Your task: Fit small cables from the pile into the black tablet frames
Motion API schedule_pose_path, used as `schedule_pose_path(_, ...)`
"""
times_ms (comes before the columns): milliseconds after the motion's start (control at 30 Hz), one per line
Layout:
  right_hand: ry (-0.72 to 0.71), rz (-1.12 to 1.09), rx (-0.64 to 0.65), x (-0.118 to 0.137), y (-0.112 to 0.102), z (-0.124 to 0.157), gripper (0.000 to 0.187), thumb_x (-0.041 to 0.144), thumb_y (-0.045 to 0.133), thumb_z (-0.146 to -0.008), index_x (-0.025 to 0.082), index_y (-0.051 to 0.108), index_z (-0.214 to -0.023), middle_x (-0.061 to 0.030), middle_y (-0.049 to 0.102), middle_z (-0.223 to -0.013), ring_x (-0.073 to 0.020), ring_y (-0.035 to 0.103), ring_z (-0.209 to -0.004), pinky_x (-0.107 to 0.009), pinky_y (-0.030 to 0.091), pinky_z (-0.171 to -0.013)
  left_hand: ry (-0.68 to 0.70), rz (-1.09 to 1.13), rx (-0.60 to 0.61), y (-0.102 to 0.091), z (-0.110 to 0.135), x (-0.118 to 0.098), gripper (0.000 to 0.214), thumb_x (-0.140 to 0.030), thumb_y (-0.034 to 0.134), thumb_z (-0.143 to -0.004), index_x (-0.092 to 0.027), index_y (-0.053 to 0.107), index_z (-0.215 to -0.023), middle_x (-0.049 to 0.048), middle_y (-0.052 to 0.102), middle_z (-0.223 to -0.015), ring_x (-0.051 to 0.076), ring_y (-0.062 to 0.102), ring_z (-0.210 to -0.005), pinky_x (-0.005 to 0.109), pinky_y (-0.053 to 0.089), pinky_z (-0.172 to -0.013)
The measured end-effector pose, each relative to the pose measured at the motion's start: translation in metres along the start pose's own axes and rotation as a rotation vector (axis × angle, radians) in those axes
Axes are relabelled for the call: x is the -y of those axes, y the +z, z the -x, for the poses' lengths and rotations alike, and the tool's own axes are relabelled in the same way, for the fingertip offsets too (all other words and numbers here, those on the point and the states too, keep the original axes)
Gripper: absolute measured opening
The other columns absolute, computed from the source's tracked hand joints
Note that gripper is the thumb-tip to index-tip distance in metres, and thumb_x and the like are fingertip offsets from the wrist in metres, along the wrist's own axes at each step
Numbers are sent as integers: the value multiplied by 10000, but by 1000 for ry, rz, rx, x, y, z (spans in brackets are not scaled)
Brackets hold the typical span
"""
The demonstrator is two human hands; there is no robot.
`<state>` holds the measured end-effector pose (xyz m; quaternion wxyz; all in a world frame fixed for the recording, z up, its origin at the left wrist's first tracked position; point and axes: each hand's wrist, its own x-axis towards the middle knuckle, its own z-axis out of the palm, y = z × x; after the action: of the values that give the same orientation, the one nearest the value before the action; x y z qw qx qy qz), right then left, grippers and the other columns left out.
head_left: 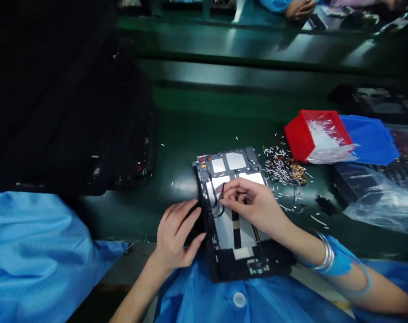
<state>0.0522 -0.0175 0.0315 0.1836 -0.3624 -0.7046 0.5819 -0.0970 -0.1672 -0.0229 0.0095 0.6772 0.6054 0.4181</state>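
Note:
An opened tablet (pixel 222 262) with its insides facing up lies in front of me, its near end over the bench edge. Grey battery panels and dark flex strips show inside it. My right hand (pixel 258 204) is over the middle of the tablet, with thumb and fingers pinched on a thin black cable (pixel 219 215) that loops near the left side. Beside the tablet's left edge rests my left hand (pixel 177 233), fingers stretched out and apart, with nothing held. Part of the tablet's middle is hidden under my right hand.
Small white and brown pieces (pixel 281 168) lie heaped right of the tablet. Behind them are a red bin (pixel 296 137) of white strips and a blue bin (pixel 375 139). Clear plastic wrapping (pixel 382 202) lies far right. Dark stacked devices (pixel 136 134) rise at left. Another person's hands (pixel 301 10) are across the bench.

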Motion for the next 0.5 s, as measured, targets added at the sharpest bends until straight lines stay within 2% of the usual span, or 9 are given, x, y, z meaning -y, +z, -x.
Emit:
schedule_pose_path(100, -7, 49, -4, 1, 3, -2, 99, 220, 691, -721, 185, 636, -796, 9, 673, -653, -84, 561, -524, -200, 357, -422, 66, -3, 55, -3, 3, 2, 433, -258, 501, -857, -139, 524, -1273, 179, 623, -1211, 283, 586, -1129, 462, 423, -972)
schedule_pose_path(267, -25, 180, -27, 2, 7, -5, 76, 234, 660, -753, 182, 641, -806, 9, 663, -651, -81, 567, -526, -192, 354, -411, 115, -46, 148, -6, 5, 4, 396, -293, 490, -877, -139, 578, -1231, 183, 613, -1228, 284, 566, -1145, 442, 406, -973)
schedule_pose_path(500, -46, 263, -42, 4, 8, -5, 78, 225, 652, -761, 184, 636, -826, 14, 664, -654, -73, 549, -500, -196, 375, -416, 116, -129, 161, -4, 6, 4, 378, -298, 499, -893, -138, 592, -1223, 187, 622, -1207, 287, 586, -1082, 413, 417, -902)
